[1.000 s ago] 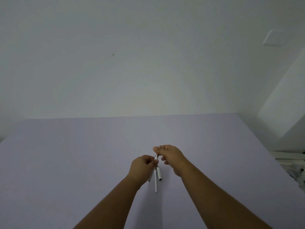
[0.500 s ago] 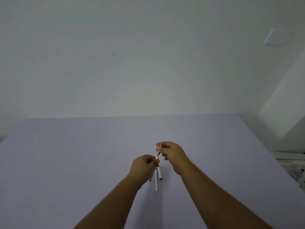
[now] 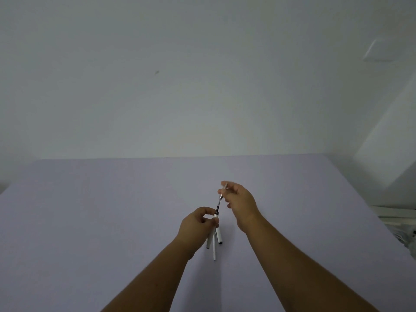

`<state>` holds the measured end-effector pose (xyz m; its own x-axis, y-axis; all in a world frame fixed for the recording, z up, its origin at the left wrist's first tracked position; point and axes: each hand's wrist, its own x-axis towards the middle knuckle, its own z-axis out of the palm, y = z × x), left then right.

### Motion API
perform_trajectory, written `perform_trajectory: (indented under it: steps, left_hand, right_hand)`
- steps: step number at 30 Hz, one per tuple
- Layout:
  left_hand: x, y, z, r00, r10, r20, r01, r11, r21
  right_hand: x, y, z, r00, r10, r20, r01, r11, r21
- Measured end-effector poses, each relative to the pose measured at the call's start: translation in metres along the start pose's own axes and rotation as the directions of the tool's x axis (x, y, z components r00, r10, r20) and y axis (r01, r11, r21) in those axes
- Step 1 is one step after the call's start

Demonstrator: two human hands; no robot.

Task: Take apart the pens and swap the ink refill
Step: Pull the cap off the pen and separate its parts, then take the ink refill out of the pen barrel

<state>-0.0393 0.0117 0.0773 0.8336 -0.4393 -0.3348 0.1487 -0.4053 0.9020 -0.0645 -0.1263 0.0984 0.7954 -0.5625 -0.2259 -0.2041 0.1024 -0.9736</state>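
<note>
My left hand (image 3: pixel 198 224) grips a white pen barrel (image 3: pixel 209 240), whose lower end sticks out below the fist. My right hand (image 3: pixel 239 199) pinches the tip end of a dark ink refill (image 3: pixel 218 207) that stands partly out of the barrel's top. The refill slants up and to the right between the two hands. On the lilac table (image 3: pixel 90 221) under my hands lie a thin white refill (image 3: pixel 214 248) and a short white pen part with a dark end (image 3: pixel 219 237).
A pale wall rises behind the table's far edge. White furniture (image 3: pixel 396 218) stands off the table's right side. The table surface around my hands is bare lilac.
My right hand has moved up and to the right, drawing the dark refill further out of the barrel. My left hand has stayed in place.
</note>
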Motion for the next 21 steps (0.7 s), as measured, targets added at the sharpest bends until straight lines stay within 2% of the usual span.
perform_trajectory:
  steps: [2, 4, 6, 8, 12, 16, 21]
  left_hand:
    - [0.001, -0.004, -0.001, 1.0, -0.019, -0.001, 0.019, 0.999, -0.031]
    - [0.004, -0.01, -0.002, 0.999, -0.044, -0.015, 0.043, 0.997, -0.063]
    - [0.006, -0.016, -0.003, 0.997, -0.075, -0.037, 0.07, 0.992, -0.107]
    - [0.008, -0.025, -0.003, 0.992, -0.111, -0.059, 0.103, 0.986, -0.129]
    - [0.013, -0.046, -0.002, 0.98, -0.178, -0.088, 0.165, 0.977, -0.138]
    - [0.017, -0.06, 0.0, 0.974, -0.21, -0.083, 0.198, 0.972, -0.127]
    - [0.022, -0.068, 0.003, 0.971, -0.226, -0.074, 0.216, 0.969, -0.117]
  right_hand:
    - [0.008, 0.0, -0.001, 0.992, 0.027, -0.121, -0.018, 0.997, 0.08]
    - [0.016, 0.008, -0.005, 0.982, 0.079, -0.172, -0.064, 0.994, 0.091]
    - [0.019, 0.028, -0.01, 0.982, 0.151, -0.113, -0.158, 0.986, -0.057]
    - [0.017, 0.055, -0.012, 0.971, 0.233, -0.052, -0.239, 0.932, -0.274]
    - [0.016, 0.099, -0.012, 0.97, 0.239, -0.054, -0.225, 0.783, -0.58]
    - [0.019, 0.118, -0.011, 0.97, 0.23, -0.075, -0.222, 0.729, -0.647]
    - [0.02, 0.129, -0.009, 0.973, 0.207, -0.103, -0.222, 0.713, -0.665]
